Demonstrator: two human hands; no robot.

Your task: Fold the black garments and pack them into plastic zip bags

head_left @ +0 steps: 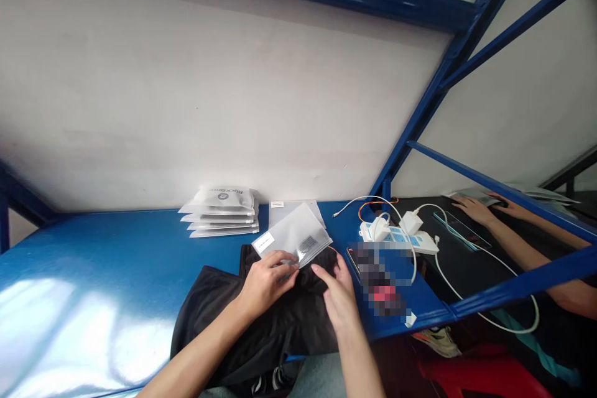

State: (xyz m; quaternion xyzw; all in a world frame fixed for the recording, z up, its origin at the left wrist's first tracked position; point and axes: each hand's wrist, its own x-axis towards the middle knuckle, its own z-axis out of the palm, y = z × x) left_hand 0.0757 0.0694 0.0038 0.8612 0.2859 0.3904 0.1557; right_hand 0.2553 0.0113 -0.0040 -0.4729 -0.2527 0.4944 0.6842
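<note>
A frosted plastic bag (pixel 293 233) with a white label and a printed block lies tilted over a black garment (pixel 280 323). My left hand (pixel 270 277) is closed, its fingertips on the near edge of the bag. My right hand (pixel 338 292) curves around the black fabric at the bag's right corner, thumb on the near side and fingers on the far side. The garment spreads over the front edge of the blue table (pixel 116 286) towards my lap. Another flat frosted bag (pixel 275 214) lies behind the first one.
A stack of filled white bags (pixel 224 211) stands against the wall. To the right are a power strip (pixel 424 239) with chargers and white cables, and a partly blurred phone (pixel 357 261). Beyond the blue frame (pixel 415 124), another person's hands (pixel 476 208) work at a black table.
</note>
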